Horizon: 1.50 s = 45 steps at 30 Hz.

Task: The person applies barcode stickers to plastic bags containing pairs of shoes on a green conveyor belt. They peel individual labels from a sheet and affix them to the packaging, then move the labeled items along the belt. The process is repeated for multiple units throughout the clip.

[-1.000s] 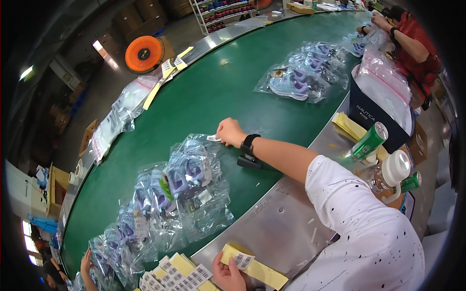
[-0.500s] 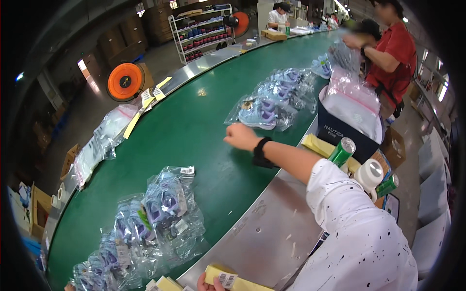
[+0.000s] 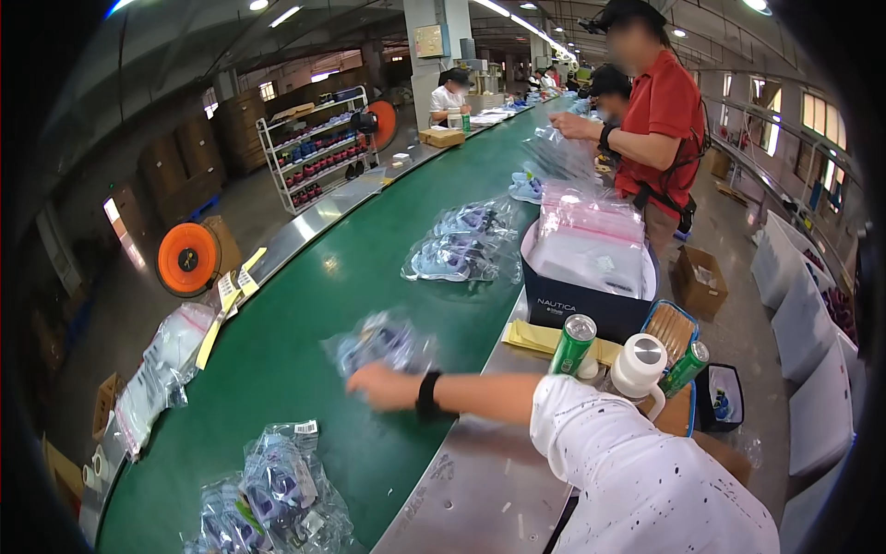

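My right hand (image 3: 377, 386), a black band on its wrist, reaches left over the green conveyor belt (image 3: 305, 305). It lies flat at the near edge of a clear plastic bag (image 3: 384, 341) holding a blue and purple shoe. Both are blurred by motion, and nothing shows in the fingers. A pile of similar bagged shoes (image 3: 275, 499) lies on the belt closer to me, at the lower left. My left hand is out of view. My white speckled sleeve (image 3: 637, 471) fills the lower right.
More bagged shoes (image 3: 461, 247) lie further up the belt. On the steel side ledge (image 3: 471, 489) stand a dark box of pink-edged bags (image 3: 591, 277), yellow sheets (image 3: 531, 336), two green cans (image 3: 572, 343) and a white jar (image 3: 639, 362). A person in red (image 3: 660, 111) works beyond. An orange reel (image 3: 187, 258) stands across.
My view has swung up the line. My right hand left the bagged shoes now at lower left and moved to another bag. My left hand with its yellow label sheet went out of view.
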{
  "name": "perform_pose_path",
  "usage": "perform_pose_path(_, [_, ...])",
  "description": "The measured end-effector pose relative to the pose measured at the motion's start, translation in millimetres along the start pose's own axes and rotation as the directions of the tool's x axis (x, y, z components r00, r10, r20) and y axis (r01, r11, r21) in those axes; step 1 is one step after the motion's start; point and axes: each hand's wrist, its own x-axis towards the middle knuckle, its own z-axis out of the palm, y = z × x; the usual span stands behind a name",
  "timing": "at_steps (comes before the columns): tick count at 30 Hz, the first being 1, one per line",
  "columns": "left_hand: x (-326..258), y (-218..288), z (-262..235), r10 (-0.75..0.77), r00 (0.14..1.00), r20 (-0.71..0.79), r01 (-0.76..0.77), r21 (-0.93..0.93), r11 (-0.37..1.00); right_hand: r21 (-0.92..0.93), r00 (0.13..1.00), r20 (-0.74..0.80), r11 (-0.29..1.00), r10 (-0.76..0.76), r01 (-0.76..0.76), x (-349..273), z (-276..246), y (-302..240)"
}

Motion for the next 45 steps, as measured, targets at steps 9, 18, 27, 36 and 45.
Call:
perform_pose_path(9, [-0.9,-8.9,-20.8,-0.027,0.987,-0.160,-0.020,-0.286,0.958,0.585,0.592,0.627,0.808,-0.506,0.072,-110.5,44.7,-248.7])
perform_pose_path(18, [-0.7,-2.5,-21.3,-0.062,0.997,-0.051,0.045,-0.276,0.960,0.781,0.919,0.338,0.606,-0.204,-0.153,-147.8,63.9,-250.5])
perform_pose_path(27, [-2.7,4.7,-21.4,-0.041,0.999,-0.022,0.037,-0.168,0.985,0.770,0.902,0.397,0.597,-0.171,-0.225,-151.0,57.3,-254.5])
perform_pose_path(36, [-2.4,7.3,-16.8,-0.019,1.000,-0.009,0.018,-0.105,0.994,0.658,0.940,-0.001,0.708,-0.342,0.259,-149.1,51.2,-249.9])
perform_pose_path(45, [-2.2,5.8,-12.2,-0.064,0.997,-0.038,0.060,-0.094,0.994,0.624,0.959,-0.021,0.745,-0.283,0.234,-153.4,38.2,-251.9])
